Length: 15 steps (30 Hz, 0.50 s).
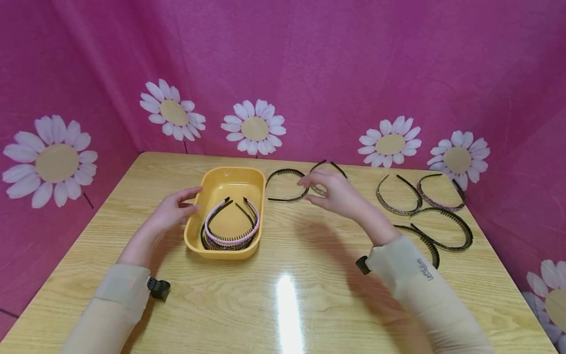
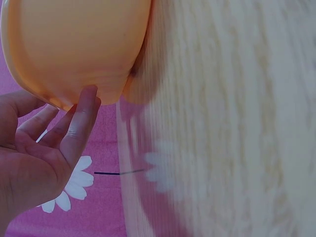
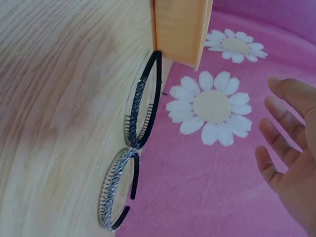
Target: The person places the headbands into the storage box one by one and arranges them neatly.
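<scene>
A yellow plastic tray stands left of the table's middle, holding a pink headband on top of several dark ones. My left hand is at its left side; in the left wrist view the extended fingertips touch the tray's outer wall. Over the table, right of the tray, hovers my right hand, holding nothing, its fingers loosely bent. Beneath and beyond it lie a black toothed headband and a silver glittery headband, which the hand partly covers in the head view.
Several more headbands lie at the right of the wooden table: a glittery one, a pinkish sparkly one, and black toothed ones nearer the front. A magenta curtain with daisies encloses the back and sides.
</scene>
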### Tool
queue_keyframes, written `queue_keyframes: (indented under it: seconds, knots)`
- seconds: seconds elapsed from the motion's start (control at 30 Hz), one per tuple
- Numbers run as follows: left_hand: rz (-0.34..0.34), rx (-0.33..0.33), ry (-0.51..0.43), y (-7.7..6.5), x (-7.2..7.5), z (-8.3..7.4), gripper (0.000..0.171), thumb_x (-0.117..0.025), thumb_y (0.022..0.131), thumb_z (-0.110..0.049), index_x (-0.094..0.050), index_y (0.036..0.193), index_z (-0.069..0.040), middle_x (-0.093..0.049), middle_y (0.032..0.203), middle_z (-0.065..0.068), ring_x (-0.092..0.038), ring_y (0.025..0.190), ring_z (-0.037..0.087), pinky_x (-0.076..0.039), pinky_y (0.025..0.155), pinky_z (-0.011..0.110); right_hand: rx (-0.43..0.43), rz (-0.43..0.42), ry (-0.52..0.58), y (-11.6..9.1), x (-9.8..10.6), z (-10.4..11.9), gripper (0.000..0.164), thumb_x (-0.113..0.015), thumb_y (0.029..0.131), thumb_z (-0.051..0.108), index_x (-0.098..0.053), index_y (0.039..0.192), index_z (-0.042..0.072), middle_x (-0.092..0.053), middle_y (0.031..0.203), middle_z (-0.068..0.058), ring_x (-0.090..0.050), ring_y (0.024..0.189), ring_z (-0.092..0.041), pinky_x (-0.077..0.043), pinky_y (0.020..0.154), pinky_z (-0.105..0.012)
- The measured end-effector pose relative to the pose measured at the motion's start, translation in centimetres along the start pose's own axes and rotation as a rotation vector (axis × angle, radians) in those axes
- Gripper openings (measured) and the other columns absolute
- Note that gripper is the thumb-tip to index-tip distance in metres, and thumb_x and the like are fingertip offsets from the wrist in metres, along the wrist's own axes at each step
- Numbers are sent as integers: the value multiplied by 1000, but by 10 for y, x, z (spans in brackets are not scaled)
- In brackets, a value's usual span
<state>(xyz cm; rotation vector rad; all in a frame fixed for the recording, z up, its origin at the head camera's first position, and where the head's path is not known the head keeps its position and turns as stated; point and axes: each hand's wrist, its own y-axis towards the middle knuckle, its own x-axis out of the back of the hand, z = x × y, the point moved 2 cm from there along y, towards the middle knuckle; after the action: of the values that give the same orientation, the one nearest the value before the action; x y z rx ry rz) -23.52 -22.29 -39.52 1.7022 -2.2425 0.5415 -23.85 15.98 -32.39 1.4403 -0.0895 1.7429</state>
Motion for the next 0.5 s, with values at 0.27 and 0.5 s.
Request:
queue_keyframes:
  seconds: [0.27, 0.5]
  knots:
    - [2, 0, 4, 0, 0, 2, 58, -53, 95, -8, -31, 148, -7, -36, 145, 24, -52, 109, 28, -50, 60, 23, -64, -109, -50, -13, 2, -15, 26, -72, 81, 4, -66, 106, 4, -67, 102, -7, -59, 93, -23, -50, 81, -36]
    - [3, -7, 3, 1, -1, 2, 57, -53, 95, -8, -30, 148, -6, -35, 145, 25, -50, 113, 32, -51, 62, 23, -123, -188, -111, -23, -2, -31, 28, -74, 79, 4, -67, 106, 4, -68, 100, -10, -60, 91, -26, -50, 78, -38]
